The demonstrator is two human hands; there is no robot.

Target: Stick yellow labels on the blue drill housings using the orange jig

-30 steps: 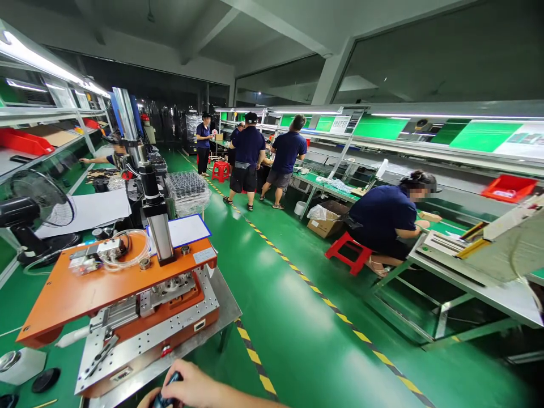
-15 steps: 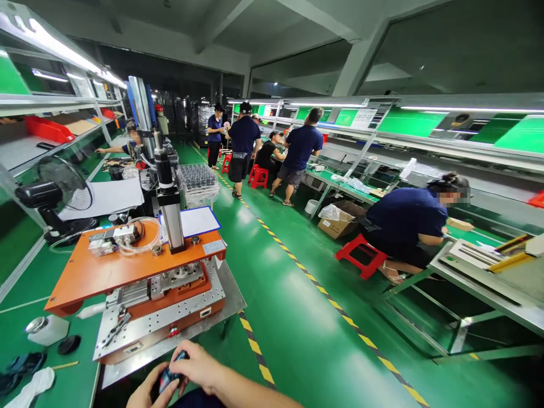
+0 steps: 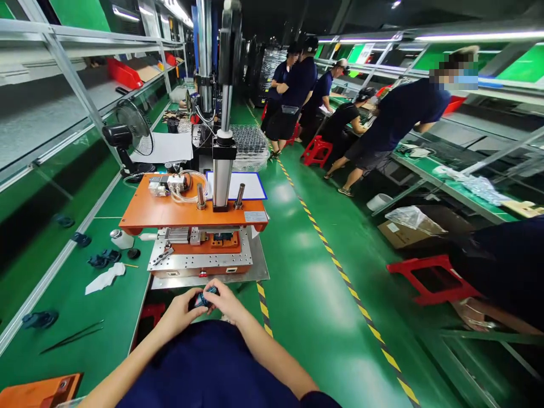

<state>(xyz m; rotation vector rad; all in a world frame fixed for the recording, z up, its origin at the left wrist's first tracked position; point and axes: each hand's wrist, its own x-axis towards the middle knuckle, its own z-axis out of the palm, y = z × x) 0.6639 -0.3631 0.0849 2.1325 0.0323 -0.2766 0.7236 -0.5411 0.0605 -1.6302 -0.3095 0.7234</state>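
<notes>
Both of my hands meet low in the middle of the view, in front of an orange press machine (image 3: pixel 195 207). Between them is a small dark blue part (image 3: pixel 204 298). My left hand (image 3: pixel 182 309) grips it from the left, and my right hand (image 3: pixel 224 301) has its fingers closed on the top and right side. Fingers cover much of the part, so its full shape is hidden. Another dark blue piece (image 3: pixel 223 236) sits inside the machine, beneath the raised orange plate.
On the green bench at left are tweezers (image 3: pixel 72 338), a white cloth (image 3: pixel 106 277), a metal-capped bottle (image 3: pixel 121 239), several dark blue parts (image 3: pixel 40 319) and a fan (image 3: pixel 131 127). Several people and a red stool (image 3: pixel 431 277) are at right.
The view has turned and tilted down, bringing more of the left bench into sight. The machine's plate stands higher above its base, with a dark blue piece visible beneath. Both hands still hold the part.
</notes>
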